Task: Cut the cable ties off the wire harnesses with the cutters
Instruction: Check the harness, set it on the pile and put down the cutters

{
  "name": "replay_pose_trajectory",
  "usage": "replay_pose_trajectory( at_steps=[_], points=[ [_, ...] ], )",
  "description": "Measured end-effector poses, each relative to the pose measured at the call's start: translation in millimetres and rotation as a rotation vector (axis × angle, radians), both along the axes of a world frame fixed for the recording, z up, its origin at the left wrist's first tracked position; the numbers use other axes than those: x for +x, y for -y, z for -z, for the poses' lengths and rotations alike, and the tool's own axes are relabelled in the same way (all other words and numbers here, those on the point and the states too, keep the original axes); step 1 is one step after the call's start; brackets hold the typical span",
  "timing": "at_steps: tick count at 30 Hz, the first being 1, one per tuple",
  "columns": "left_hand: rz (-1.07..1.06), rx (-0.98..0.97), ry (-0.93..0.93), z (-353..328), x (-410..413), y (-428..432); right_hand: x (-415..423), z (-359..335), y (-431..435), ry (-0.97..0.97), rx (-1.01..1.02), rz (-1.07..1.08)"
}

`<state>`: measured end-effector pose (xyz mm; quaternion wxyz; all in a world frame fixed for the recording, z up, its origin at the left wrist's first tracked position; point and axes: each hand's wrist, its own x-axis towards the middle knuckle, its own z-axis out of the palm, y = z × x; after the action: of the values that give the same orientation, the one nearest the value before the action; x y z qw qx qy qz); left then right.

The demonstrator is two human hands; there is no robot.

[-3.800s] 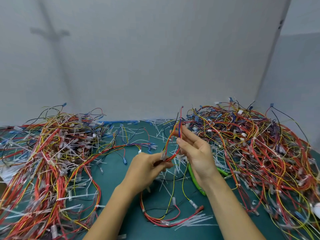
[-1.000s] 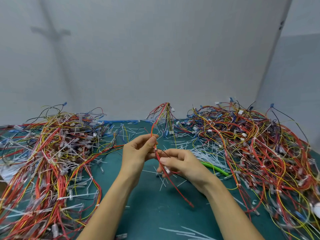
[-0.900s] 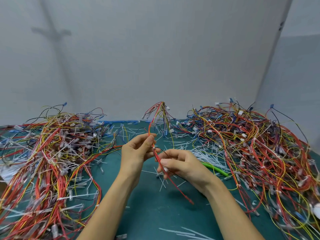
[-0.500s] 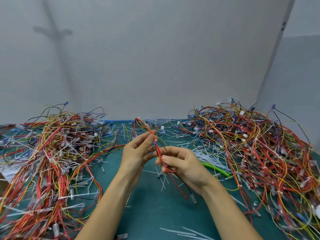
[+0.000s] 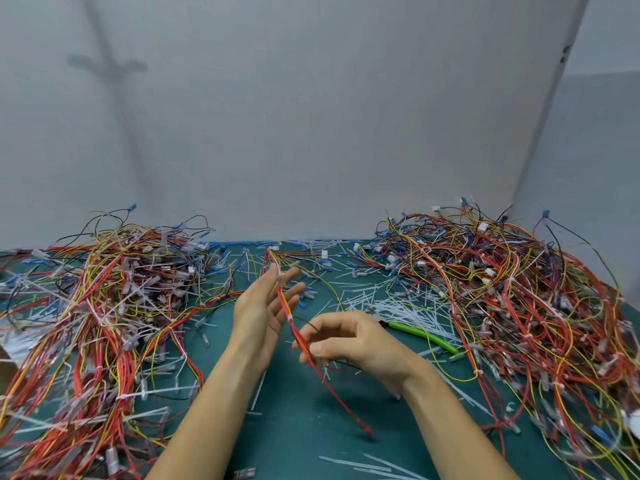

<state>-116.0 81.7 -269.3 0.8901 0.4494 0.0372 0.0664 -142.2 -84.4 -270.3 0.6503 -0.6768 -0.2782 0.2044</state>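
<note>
A thin harness of red and yellow wires (image 5: pixel 286 308) runs from the mat's far middle down between my hands, its red end (image 5: pixel 349 408) trailing off to the lower right. A small white cable tie (image 5: pixel 290 318) wraps it midway. My left hand (image 5: pixel 263 308) has straight, spread fingers, and the harness lies against them. My right hand (image 5: pixel 349 342) pinches the harness lower down between thumb and fingers. The green-handled cutters (image 5: pixel 424 336) lie on the mat just right of my right hand, in neither hand.
A big tangle of harnesses (image 5: pixel 90 323) fills the left of the green mat (image 5: pixel 298 431), another pile (image 5: pixel 519 306) fills the right. Cut white cable ties (image 5: pixel 398 306) litter the middle. A grey wall stands behind.
My left hand has let go its pinch and spread its fingers. The harness's upper end has dropped from upright down onto the mat at the back. My right hand has moved slightly lower.
</note>
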Motion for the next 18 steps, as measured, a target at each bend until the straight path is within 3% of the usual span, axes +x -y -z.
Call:
replay_pose_trajectory(
  at_steps=[9,18],
  points=[
    [-0.014,-0.034,0.046,11,6,-7,4,7,-8,-0.025,-0.205,0.113],
    [0.019,0.001,0.099,10,8,-3,17,15,-6,0.06,-0.167,0.432]
  ],
)
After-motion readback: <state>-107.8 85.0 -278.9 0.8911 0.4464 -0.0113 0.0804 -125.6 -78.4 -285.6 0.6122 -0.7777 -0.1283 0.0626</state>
